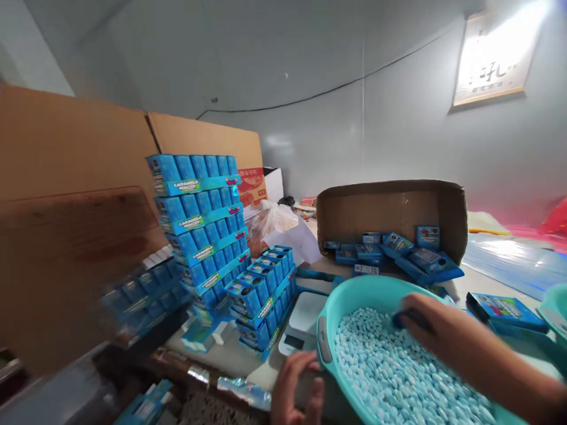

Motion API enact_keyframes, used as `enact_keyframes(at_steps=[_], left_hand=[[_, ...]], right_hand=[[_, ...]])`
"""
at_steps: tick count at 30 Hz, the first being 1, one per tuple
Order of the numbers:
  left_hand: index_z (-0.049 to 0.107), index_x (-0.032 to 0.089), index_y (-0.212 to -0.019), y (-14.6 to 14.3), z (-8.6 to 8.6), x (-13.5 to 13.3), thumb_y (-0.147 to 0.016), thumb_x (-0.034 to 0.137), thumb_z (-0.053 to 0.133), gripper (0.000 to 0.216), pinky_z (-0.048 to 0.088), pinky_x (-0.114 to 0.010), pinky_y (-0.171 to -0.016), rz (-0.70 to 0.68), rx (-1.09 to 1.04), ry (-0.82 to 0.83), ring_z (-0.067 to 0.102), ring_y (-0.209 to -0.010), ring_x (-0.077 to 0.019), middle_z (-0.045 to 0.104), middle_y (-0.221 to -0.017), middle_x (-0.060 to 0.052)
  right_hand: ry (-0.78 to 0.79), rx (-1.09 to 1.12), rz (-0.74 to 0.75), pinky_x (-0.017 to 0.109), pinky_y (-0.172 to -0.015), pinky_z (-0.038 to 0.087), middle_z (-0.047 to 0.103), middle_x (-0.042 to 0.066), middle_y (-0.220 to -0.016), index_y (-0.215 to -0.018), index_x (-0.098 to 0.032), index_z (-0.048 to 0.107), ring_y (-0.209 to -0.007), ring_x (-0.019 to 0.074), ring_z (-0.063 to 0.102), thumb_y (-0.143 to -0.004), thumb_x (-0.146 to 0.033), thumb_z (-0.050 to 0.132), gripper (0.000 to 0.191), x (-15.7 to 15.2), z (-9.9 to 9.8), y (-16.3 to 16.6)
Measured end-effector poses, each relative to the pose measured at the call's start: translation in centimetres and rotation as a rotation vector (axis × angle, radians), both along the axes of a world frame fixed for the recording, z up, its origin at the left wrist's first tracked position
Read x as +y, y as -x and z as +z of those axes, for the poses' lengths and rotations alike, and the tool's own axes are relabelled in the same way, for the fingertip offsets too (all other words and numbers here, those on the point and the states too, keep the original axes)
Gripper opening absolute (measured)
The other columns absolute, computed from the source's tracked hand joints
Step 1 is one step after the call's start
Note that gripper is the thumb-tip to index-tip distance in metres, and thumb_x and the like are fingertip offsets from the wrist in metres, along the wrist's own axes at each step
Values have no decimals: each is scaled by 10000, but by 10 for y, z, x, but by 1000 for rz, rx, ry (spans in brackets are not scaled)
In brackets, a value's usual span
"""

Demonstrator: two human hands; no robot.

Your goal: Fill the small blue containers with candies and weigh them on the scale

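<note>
Right hand (424,319), forearm slanting from right edge, closed around blurred dark-blue object (399,320) above candies (398,378) in turquoise basin (376,291), lower right. Left hand (293,386) bottom centre: fingers half-curled, nothing visibly held.

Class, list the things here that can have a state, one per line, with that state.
Teal basin: upright, holding candies
Candies: loose, heaped
Cardboard box: open, blue boxes inside
Tall stack: standing, trays filled
Plastic bag: crumpled
Right hand: closed around a dark blue object, blurred
Left hand: half-curled, partly open
</note>
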State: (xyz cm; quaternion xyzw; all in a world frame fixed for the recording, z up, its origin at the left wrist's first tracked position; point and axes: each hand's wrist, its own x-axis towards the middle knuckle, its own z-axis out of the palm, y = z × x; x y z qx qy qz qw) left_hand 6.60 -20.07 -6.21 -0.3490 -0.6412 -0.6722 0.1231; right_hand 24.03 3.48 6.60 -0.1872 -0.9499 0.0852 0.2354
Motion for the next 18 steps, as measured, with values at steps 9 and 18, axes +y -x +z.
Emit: enact_keyframes(at_steps=[9, 18], left_hand=[[790, 215, -999, -12, 23, 1, -718, 642, 723, 515, 572, -338, -914, -67, -483, -24, 692, -1037, -281, 749, -1077, -115], [769, 155, -1005, 13, 18, 2, -662, 666, 764, 615, 618, -355, -786, -96, -777, -147, 732, -930, -294, 754, -1041, -141]], right_hand=[[410, -213, 405, 265, -611, 329, 678, 36, -853, -887, -197, 608, -731, 172, 584, -839, -228, 569, 70, -105, -16, 98], [636, -77, 381, 247, -617, 350, 662, 35, -829, -918, -186, 605, -733, 165, 561, -900, -332, 546, 158, -105, -32, 123]])
